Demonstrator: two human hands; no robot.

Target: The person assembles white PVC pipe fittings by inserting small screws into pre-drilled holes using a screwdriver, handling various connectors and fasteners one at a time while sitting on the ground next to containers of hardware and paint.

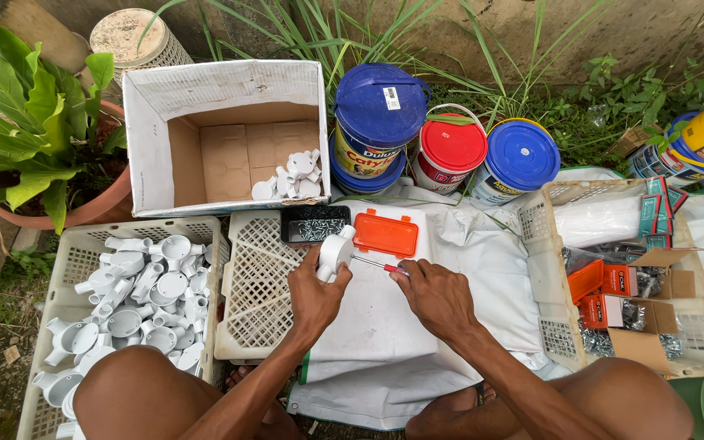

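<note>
Item: white conduit box (pixel 336 251), round body with a short spout, held up over an upturned white crate (pixel 258 285).

Left hand (pixel 317 295): fingers closed round the lower side of the box, thumb on its near face, the box tilted so one side turns toward the other hand.

Right hand (pixel 436 295): fingers closed on a red-handled screwdriver (pixel 378 264); the thin shaft runs level to the left and its tip meets the side of the box. The box thus lies just left of this grip, a shaft's length off, and directly inside the left one.

Step in hand, by judgement: a screw being driven into the box. The screw itself is too small to make out. The next move would call for the box kept steady and the shaft kept in line while it turns.

Nearby stock:
- black tray of screws (pixel 314 223), just beyond the box
- orange lid (pixel 385 234), to the right of that tray
- basket of white boxes (pixel 136 301), at the left
- carton (pixel 226 134) with a few more boxes, behind
- basket of small packets (pixel 629 277), at the right
- paint tubs (pixel 450 151), along the wall
</note>
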